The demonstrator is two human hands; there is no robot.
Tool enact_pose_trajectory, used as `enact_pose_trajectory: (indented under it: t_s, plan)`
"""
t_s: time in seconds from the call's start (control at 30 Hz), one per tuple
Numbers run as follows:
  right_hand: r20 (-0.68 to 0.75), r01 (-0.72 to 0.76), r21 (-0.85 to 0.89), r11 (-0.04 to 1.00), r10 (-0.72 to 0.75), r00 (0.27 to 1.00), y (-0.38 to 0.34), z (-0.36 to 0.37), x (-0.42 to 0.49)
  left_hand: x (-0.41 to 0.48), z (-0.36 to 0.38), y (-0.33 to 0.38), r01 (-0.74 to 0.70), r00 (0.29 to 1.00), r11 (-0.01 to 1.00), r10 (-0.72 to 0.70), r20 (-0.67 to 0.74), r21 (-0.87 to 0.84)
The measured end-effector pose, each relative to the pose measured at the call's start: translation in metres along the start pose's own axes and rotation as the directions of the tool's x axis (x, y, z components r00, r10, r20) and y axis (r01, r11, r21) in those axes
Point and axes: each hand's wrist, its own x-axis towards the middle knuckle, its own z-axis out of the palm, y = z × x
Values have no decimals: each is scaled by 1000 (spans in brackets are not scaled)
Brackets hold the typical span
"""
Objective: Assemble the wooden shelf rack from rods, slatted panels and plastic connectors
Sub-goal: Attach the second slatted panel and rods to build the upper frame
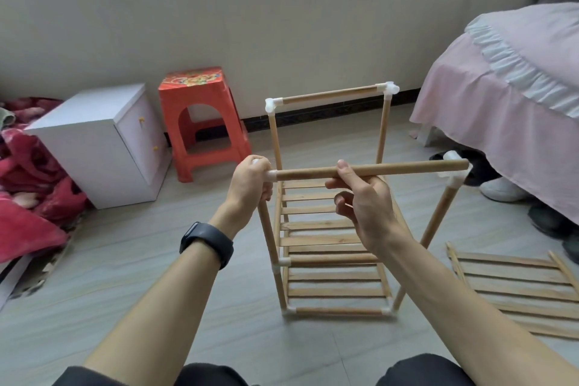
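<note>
Now left hand [250, 188] clamps connector [272, 175] at rod [407, 168] end, right hand [363, 200] pinches mid-rod.

Half-built rack [329, 229] upright on floor; spare slatted panel [517, 285] flat beside

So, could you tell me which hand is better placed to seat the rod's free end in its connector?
Right. The right hand pinches the rod nearer its free end; the left hand grips the opposite corner connector, probably steadying it.
</note>
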Motion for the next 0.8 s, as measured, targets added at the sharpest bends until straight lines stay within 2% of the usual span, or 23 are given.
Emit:
enact_pose_trajectory:
  t_s: [0.2, 0.37, 0.43, 0.47, 0.53, 0.57, 0.63, 0.7, 0.73, 0.77, 0.8]
  plan:
    - [-9, -33, -12, 999, 33, 999, 3, 12, 9, -1, -4, -3, 10, 999, 1000, -9, -45, 3]
    - [143, -157, -85, 984, 168, 975, -7, -2, 3, -2, -13, 4, -1, 996, 996, -7, 87, 91]
    - [177, -134, -204, 970, 171, 969, -12, -14, -5, -6, -10, 8, -7, 999, 978, -1, 38, 211]
    - [168, -84, -268, 960, 133, 977, -13, -23, -11, -8, -9, 11, -20, 999, 940, 34, -36, 340]
    - [83, 104, -365, 925, -79, 993, -12, -43, -22, -11, -2, 19, -107, 952, 739, 269, -145, 666]
    - [12, 221, -399, 890, -235, 972, -13, -55, -27, -14, 6, 26, -188, 897, 609, 425, -118, 770]
    - [-151, 384, -510, 770, -520, 841, -17, -79, -30, -20, 32, 43, -370, 793, 429, 608, 39, 824]
    - [-306, 399, -600, 693, -660, 686, -26, -102, -25, -23, 68, 55, -517, 754, 338, 615, 232, 786]
    - [-374, 379, -600, 705, -666, 646, -31, -113, -20, -24, 88, 59, -575, 739, 295, 586, 331, 763]
    - [-426, 344, -580, 738, -635, 644, -36, -124, -13, -24, 109, 60, -625, 723, 259, 548, 421, 736]
    - [-447, 299, -551, 779, -577, 683, -40, -135, -6, -24, 129, 60, -664, 709, 240, 501, 495, 708]
